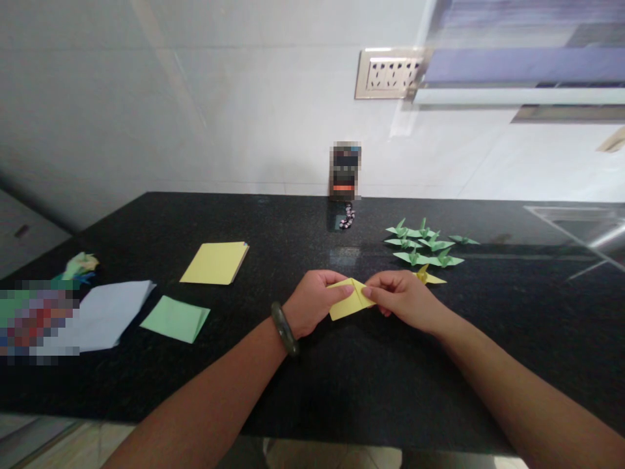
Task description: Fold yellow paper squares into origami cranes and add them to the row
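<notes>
L hand [312, 303] is pinching the yellow paper [342, 306] btwn thumb on top & fingers mostly hidden behind; can't tell how those fingers are sitting underneath. R hand [404, 296] is gripping the opp. edge, thumb pressing on the face nr the crease, index curling behind, other fingers bending in loosely below. The paper is showing a fold line running down from its top corner & is being held up btwn both hands, over the middle of the black countertop [366, 391]. L wrist is wearing a dark bangle [284, 329].

Just beyond R hand a yellow crane [424, 277] is sitting, partly hidden by it; can't tell if they're touching. Behind that, green cranes [434, 245] are standing in a loose group.

Off to the L, a yellow paper stack [215, 262] is lying flat, w/ a folded green sheet [176, 319] nearer the person & white sheets [117, 309] beside it. Farther L a multicolored bundle [81, 265] is resting nr a pixelated item [41, 319].

At the back, a blurred-out upright object [345, 170] is leaning on the wall [219, 98], a beaded strap [348, 216] lying in front, & a socket panel [390, 75] is showing above, to the R
</notes>
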`<state>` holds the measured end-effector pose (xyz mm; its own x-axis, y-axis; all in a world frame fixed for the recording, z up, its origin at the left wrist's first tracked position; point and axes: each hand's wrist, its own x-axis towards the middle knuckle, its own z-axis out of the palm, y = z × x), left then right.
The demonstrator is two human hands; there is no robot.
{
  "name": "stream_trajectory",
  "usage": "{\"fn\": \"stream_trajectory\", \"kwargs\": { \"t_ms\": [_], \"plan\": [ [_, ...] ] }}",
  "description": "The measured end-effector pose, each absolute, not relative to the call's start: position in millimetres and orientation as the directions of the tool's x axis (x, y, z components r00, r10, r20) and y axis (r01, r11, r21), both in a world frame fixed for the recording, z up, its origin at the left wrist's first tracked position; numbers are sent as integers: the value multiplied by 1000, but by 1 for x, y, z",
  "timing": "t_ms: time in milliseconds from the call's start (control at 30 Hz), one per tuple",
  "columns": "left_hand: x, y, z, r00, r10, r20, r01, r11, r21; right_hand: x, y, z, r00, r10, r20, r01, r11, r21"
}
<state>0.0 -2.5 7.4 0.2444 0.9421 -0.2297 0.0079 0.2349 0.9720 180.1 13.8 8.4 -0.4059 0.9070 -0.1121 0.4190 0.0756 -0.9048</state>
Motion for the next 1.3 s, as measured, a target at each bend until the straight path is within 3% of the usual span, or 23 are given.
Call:
{"fn": "stream_trajectory", "kwargs": {
  "t_ms": [267, 600, 1300],
  "plan": [
    [1, -4, 9, 240, 950, -198, -4, 205, 979, 180, 14, 6, -400, 912, -94, 430, 96, -898],
    [3, -4, 10, 144, 977, -158, 151, 136, 979, 179, 12, 5, -433, 897, -87, 447, 130, -885],
    [4, -5, 11, 153, 974, -165, 176, 137, 975, 179, 14, 2, -439, 893, -98, 469, 135, -873]
  ]
}}
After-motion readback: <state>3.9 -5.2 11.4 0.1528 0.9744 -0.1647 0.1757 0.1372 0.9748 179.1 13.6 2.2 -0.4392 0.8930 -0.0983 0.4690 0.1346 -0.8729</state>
